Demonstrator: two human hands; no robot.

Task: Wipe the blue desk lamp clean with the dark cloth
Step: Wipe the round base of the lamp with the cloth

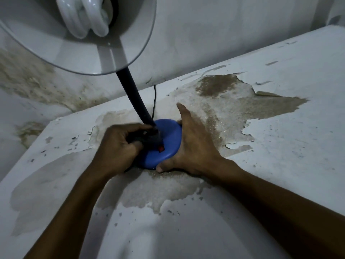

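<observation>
While your right hand [188, 144], fingers straight, steadied the lamp [164, 143] near the desk's [280, 128] back edge, your left hand [119, 146] gripped the cloth [141, 140] at the neck's foot, so wiping upward probably came next.

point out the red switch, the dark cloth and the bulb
red switch [161, 148], head view, on its red face on the blue base
dark cloth [139, 141], head view, on the bunched part under the left hand's fingers
bulb [84, 17], head view, on its white coiled tubes
</observation>
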